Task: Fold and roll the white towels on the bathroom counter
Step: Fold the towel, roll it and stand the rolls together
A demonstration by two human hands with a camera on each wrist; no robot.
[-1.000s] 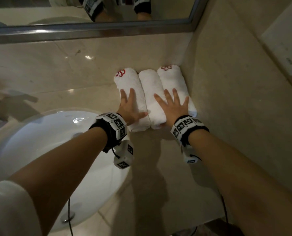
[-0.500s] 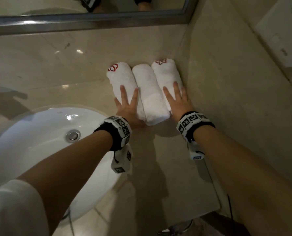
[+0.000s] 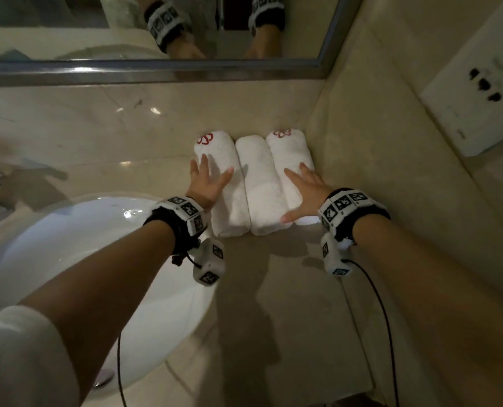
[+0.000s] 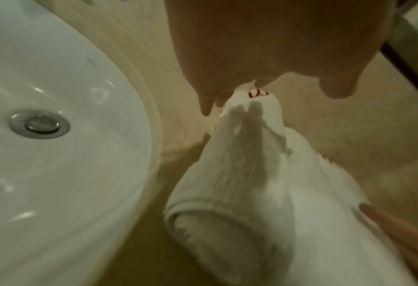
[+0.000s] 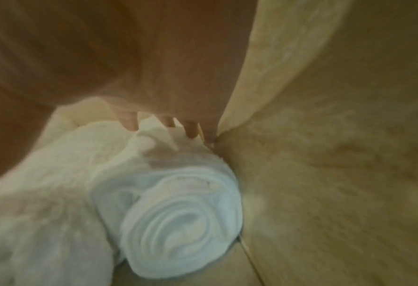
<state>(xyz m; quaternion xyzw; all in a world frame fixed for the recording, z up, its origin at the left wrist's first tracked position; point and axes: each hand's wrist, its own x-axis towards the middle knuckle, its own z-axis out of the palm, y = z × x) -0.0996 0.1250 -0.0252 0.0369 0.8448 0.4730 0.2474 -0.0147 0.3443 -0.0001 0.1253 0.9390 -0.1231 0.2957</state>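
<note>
Beige marble runs across the table [image 3: 288, 304] and up the walls, and a steel-framed mirror [image 3: 156, 69] crosses the head view at 12 o'clock, showing your banded wrists. A white sink [image 3: 68, 259] fills the 8 o'clock side, with its drain [image 4: 39, 123] plain in the left wrist view. At 2 o'clock a white socket plate [image 3: 473, 104] sits on the side wall.

Three rolled white towels lie side by side and touching in the corner, just above centre, with their length running from 6 toward 12 o'clock. The left towel [image 3: 223, 183] carries a red emblem at its far end. The middle towel [image 3: 262, 186] is plain. The right towel [image 3: 291, 165] also bears a red mark at its far end and lies beside the side wall; its spiral end [image 5: 178, 222] faces the right wrist camera.

Your left hand [image 3: 207, 183] lies at the 9 o'clock flank of the left towel, its grip spread, straight fingers pointing to 12 o'clock and the thumb across the towel's top. Your right hand [image 3: 306, 189] lies on the right towel, grip spread flat, fingers toward 12 o'clock and the thumb stretched toward 7 o'clock over the near end of the middle towel. Neither grip curls round anything.
</note>
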